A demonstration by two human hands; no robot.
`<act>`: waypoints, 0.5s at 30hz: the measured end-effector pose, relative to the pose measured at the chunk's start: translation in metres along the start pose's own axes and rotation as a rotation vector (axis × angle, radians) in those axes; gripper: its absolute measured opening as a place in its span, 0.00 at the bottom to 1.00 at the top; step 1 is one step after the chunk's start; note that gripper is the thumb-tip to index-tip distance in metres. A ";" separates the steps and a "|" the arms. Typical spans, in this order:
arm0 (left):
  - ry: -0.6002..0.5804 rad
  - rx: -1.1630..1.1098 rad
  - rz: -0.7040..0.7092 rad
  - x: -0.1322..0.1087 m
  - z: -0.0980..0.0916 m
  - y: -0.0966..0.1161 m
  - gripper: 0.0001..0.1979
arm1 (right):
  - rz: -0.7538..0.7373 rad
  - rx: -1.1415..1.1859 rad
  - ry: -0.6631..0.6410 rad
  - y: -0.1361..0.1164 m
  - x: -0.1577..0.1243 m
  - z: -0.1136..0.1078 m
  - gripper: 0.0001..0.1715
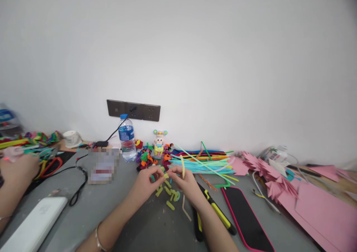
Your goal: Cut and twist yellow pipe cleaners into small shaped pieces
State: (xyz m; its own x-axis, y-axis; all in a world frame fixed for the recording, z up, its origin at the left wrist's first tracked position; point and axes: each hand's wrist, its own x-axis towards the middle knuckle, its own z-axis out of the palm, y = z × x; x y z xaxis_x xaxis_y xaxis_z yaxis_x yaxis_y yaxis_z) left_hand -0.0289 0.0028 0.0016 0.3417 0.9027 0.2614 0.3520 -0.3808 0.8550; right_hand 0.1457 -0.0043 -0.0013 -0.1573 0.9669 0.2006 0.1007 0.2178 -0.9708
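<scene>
My left hand (149, 182) and my right hand (182, 179) meet over the grey table (156, 229), fingers pinched on a small yellow-green pipe cleaner piece (166, 175). A pale yellow length (182, 164) rises up from between the fingers of my right hand. Just below the hands lie several short yellow-green bent pieces (170, 205). Beyond them a small doll figure (158, 146) stands among colourful twisted pieces (145, 157). A bundle of long pipe cleaners (203, 165) lies behind my right hand.
Yellow-black pliers (220, 214) and a pink-edged phone (247, 218) lie right; pink paper (326, 211) is farther right. A water bottle (126, 138) stands behind left. A white power bank (36, 224), cable (80, 185) and another person's hand (21, 170) are left.
</scene>
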 end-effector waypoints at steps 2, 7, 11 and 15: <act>0.019 -0.001 -0.012 0.000 -0.001 0.001 0.10 | -0.022 -0.014 -0.007 -0.002 0.000 0.000 0.16; 0.026 -0.068 -0.050 0.001 -0.001 0.003 0.11 | -0.043 -0.023 -0.017 -0.003 -0.002 0.000 0.17; 0.004 -0.124 -0.060 0.002 -0.002 0.003 0.12 | -0.008 -0.015 -0.021 0.000 -0.001 0.000 0.17; -0.072 -0.252 -0.092 0.003 -0.003 0.004 0.13 | 0.012 -0.002 0.002 0.002 0.000 -0.001 0.17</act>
State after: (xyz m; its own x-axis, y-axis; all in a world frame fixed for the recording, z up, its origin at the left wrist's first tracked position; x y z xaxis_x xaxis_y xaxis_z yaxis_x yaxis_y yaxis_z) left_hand -0.0288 0.0047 0.0074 0.3829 0.9110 0.1530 0.1598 -0.2284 0.9604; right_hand 0.1466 -0.0040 -0.0027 -0.1546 0.9697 0.1894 0.1043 0.2066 -0.9729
